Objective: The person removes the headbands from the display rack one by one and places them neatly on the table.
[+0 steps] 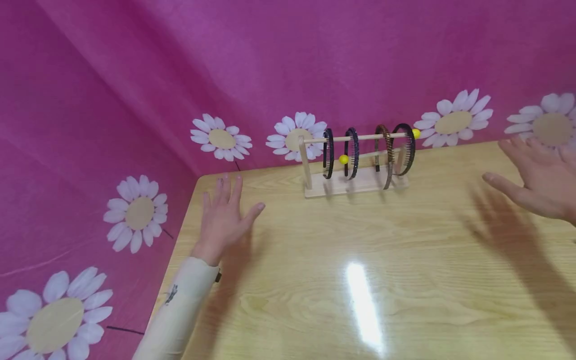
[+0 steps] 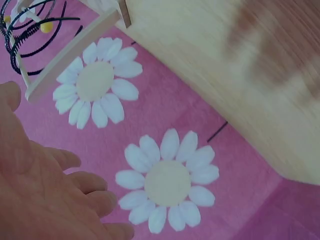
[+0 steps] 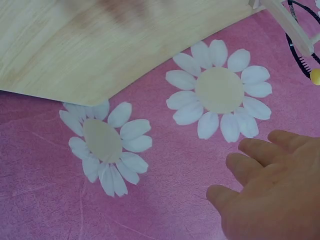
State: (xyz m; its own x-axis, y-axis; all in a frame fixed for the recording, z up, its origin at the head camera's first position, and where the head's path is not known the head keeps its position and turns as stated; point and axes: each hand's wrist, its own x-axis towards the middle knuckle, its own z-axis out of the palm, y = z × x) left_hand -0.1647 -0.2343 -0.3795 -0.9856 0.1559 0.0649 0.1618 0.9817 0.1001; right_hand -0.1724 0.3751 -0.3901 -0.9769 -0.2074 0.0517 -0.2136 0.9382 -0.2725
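A wooden rack point(image 1: 355, 186) with rails stands near the back of the table, with several headbands on it. Two dark headbands point(image 1: 330, 154) hang toward its left, a brown beaded headband point(image 1: 388, 150) and a black toothed headband point(image 1: 410, 150) toward its right. My left hand point(image 1: 222, 220), fingers spread, is over the table left of the rack and holds nothing. Off to the right, my right hand point(image 1: 540, 177) hovers with straight fingers, apart from the rack. In the left wrist view the left hand point(image 2: 45, 185) shows its palm; the right wrist view has the right hand point(image 3: 275, 190) at lower right.
Yellow balls point(image 1: 344, 159) sit on the rack's rail ends. The light wooden table point(image 1: 292, 280) has a bright light reflection point(image 1: 364, 307) in front. A pink curtain point(image 1: 315, 60) printed with white daisies borders the table at the back and left.
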